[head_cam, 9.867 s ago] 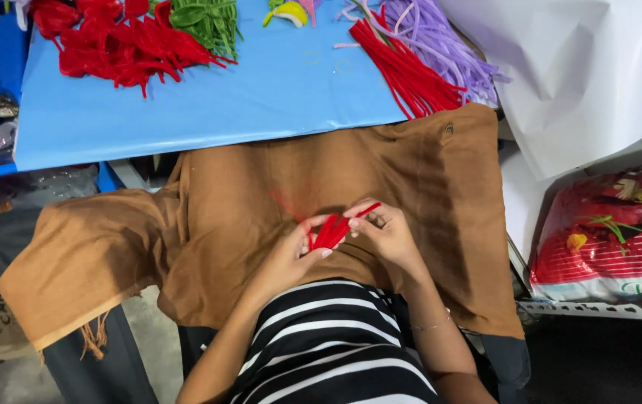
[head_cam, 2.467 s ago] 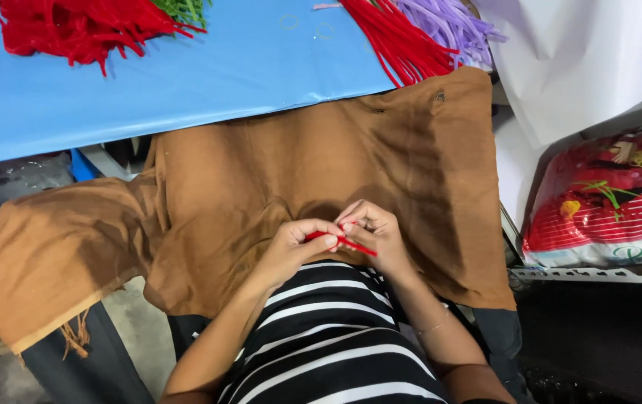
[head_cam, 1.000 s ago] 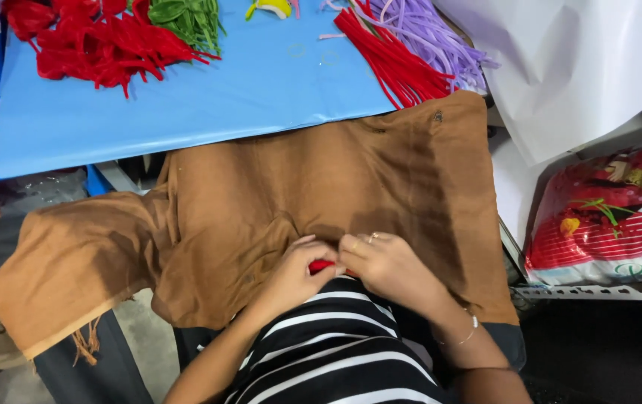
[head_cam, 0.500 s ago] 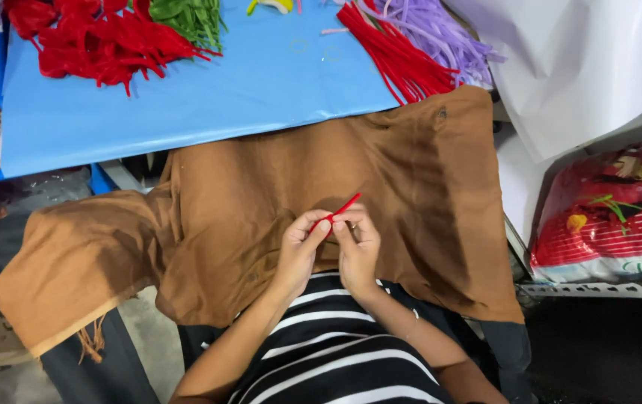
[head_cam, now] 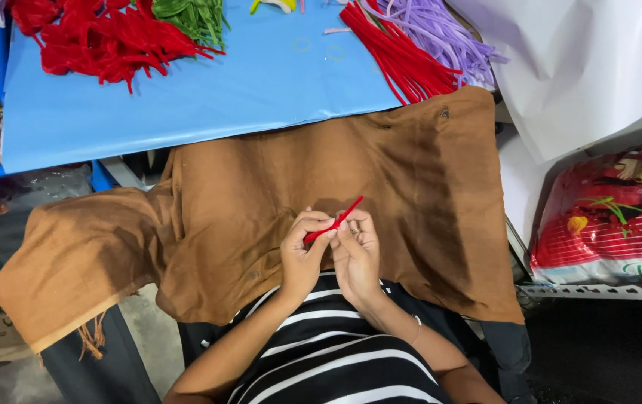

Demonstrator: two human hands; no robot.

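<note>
Together, the left hand [head_cam: 302, 251] and right hand [head_cam: 357, 251] pinch a thin red strip [head_cam: 333, 221] over the brown cloth [head_cam: 261, 202] on the lap. More red strips [head_cam: 399, 52] lie on the blue bench [head_cam: 223, 97].

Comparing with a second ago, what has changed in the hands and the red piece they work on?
The left hand and right hand have lifted off the brown cloth; the red pipe cleaner, then nearly hidden, now sticks out up-right. Both hands still pinch it; the table piles are unchanged.
</note>
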